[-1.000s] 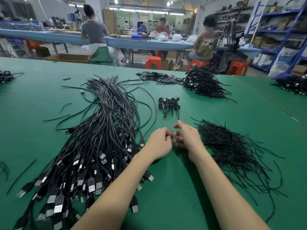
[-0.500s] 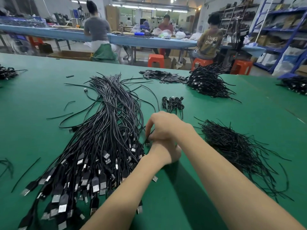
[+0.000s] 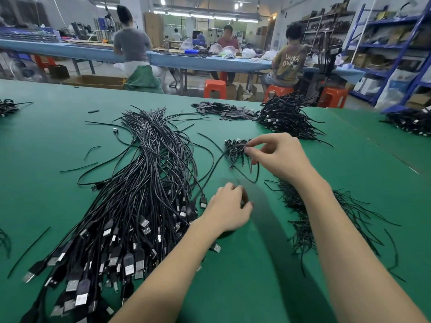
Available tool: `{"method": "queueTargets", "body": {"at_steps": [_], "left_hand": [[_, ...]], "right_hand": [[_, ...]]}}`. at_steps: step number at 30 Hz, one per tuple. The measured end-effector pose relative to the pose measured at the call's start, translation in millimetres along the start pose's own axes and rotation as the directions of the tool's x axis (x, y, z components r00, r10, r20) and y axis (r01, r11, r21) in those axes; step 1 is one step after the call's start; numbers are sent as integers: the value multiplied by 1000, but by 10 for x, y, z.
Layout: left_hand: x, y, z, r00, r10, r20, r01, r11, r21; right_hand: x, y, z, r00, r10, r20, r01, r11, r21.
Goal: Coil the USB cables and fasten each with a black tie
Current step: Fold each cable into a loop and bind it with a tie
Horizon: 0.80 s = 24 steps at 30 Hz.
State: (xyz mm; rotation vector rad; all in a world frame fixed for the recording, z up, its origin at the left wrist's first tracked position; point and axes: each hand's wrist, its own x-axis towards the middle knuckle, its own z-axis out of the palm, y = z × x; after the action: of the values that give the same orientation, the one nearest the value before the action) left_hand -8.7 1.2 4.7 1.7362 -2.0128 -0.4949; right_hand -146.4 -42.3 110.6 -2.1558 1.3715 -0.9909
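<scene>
A thick bundle of black USB cables (image 3: 140, 194) lies fanned over the left of the green table (image 3: 46, 164), plugs toward me. My right hand (image 3: 282, 157) pinches one USB cable (image 3: 215, 169) between thumb and fingertips; it runs down to a plug beside my left hand, and a loop hangs under my right hand. My left hand (image 3: 227, 207) rests on the table at the bundle's edge with its fingers curled; whether it holds anything is hidden. Loose black ties (image 3: 312, 213) are heaped under my right forearm. A small pile of coiled cables (image 3: 234, 151) sits just beyond my right fingertips.
A bigger heap of cables (image 3: 284, 117) and a scatter of flat black pieces (image 3: 224, 110) lie at the table's far edge. More cable heaps sit at far right (image 3: 410, 122) and far left (image 3: 7, 106). Stray ties dot the left. People sit at a blue bench behind.
My right hand left the bundle and rose up and to the right, drawing one cable out with it. My left hand stayed low at the bundle's edge.
</scene>
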Motion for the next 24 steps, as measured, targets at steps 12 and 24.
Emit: {"method": "queueTargets", "body": {"at_steps": [12, 24], "left_hand": [[-14, 200, -445, 967, -65, 247, 237, -133, -962], [10, 134, -439, 943, -223, 247, 155, -362, -919]], "right_hand": [[-754, 193, -376, 667, 214, 714, -449, 880, 156], [-925, 430, -504, 559, 181, 809, -532, 827, 182]]}}
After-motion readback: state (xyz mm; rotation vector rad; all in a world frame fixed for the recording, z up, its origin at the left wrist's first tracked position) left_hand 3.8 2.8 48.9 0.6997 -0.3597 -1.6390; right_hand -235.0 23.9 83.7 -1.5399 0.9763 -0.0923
